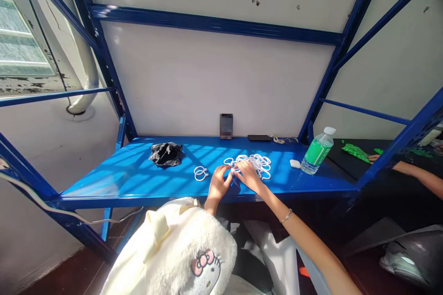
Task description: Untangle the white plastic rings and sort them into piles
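Ring: white ring [232, 170], front middle of the blue worktop [138, 179].
Left hand [218, 183]: grip pinching the ring, seemingly to steady it.
Right hand [248, 174]: grip pinching the same ring at 3 o'clock, beside the ring pile [260, 162].
Around: two loose rings [200, 173] at 9 o'clock; bottle [316, 151] at 3.

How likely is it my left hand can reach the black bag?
Probably yes. The left hand sits by the rings; between it and the bag lie only bare shelf and a few loose rings, nothing tall.

left hand [218, 183], right hand [247, 174] close together, fingers curled
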Demonstrator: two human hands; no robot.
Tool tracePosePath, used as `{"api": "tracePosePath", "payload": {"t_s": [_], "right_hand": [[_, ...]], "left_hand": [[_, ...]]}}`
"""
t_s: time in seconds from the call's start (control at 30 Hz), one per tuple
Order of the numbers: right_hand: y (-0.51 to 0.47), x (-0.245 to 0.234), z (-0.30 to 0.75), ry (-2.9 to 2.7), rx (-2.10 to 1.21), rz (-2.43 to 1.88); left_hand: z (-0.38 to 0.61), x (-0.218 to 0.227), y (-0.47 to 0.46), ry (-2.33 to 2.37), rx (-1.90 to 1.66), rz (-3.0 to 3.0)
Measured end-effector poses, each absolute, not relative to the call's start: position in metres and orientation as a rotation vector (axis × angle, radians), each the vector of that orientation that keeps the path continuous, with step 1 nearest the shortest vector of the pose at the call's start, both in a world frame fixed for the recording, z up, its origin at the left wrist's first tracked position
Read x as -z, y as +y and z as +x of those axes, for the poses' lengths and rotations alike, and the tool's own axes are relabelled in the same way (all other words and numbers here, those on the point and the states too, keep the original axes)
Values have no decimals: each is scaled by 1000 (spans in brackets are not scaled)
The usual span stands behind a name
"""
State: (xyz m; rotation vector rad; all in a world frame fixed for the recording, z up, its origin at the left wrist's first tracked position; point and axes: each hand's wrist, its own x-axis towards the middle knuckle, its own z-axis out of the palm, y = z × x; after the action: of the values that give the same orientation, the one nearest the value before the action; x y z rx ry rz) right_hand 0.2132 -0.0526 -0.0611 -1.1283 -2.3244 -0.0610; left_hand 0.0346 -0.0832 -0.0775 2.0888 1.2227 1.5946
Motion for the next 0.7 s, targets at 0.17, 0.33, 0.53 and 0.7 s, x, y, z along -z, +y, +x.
{"api": "tracePosePath", "payload": {"t_s": [0.17,0.33,0.53,0.7], "right_hand": [[-55,62,215,-2146,65,-994],[-70,56,201,-1911,-158,-860],[-74,59,180,-1867,-431,-890],[-110,23,172,-1706,-291,-917]], "left_hand": [[24,82,-87,1166,-1592,1927],[25,77,-89,997,-1565,1889],[24,76,-87,1018,-1583,1770],[23,79,-87,1081,-1456,1682]]}}
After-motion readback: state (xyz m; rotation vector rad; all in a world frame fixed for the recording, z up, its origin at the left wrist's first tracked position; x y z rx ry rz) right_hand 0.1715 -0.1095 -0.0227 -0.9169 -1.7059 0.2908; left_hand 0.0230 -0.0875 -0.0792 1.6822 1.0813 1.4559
